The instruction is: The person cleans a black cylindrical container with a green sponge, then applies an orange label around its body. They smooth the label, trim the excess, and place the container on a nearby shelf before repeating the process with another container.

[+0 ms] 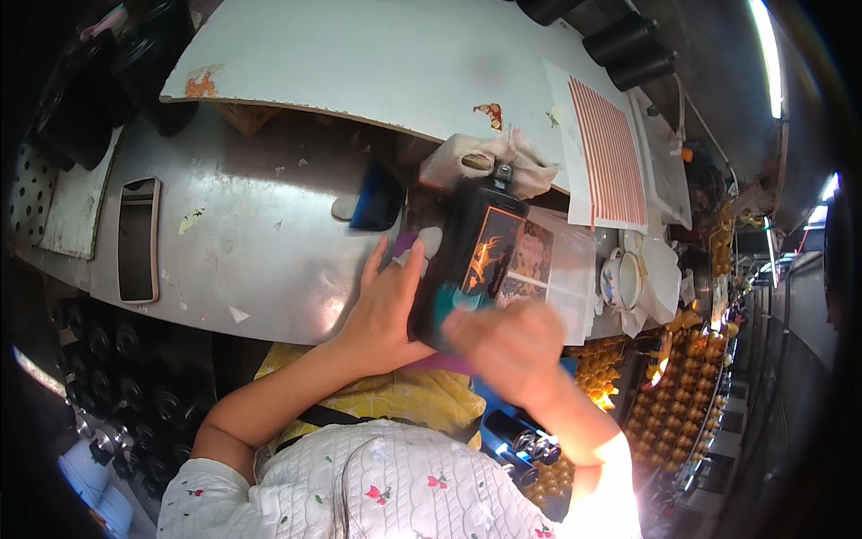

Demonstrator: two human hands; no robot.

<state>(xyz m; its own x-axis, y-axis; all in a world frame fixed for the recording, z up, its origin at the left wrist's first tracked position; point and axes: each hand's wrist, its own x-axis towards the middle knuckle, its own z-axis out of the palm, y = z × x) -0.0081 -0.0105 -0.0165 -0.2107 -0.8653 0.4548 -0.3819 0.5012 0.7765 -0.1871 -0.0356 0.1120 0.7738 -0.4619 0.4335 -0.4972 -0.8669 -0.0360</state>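
Gripped between both hands, the black bottle [471,260] stands at the centre of the frame, tilted with its small cap toward the upper right. Left hand [382,310] wraps the bottle's left side, fingers extended upward along the glass and thumb tucked behind; the grasp is firm and closed on the bottle. Right hand [507,346] is blurred by motion and presses at the bottle's lower right, over the orange-and-black label [489,256]; whether it is clenched around the bottle or only rubbing against it cannot be told.

Risk, as a judgement: the bottle is dark, smooth glass held off the metal worktop [251,251]. If the left-hand grasp loosens while the right hand pushes sideways, the bottle may rotate out and strike the worktop. Uneven pressure could also leave the label skewed or creased.

Pose: the left forearm enters from the lower left and rises diagonally, wrist straight. The right forearm enters from the lower right, brightly lit, elbow low.

Surroundings: a sheet of labels [557,269] lies just right of the bottle, a crumpled cloth [489,162] just above it, a red-striped sheet [611,153] at upper right, and a smartphone [139,238] at left, well apart.
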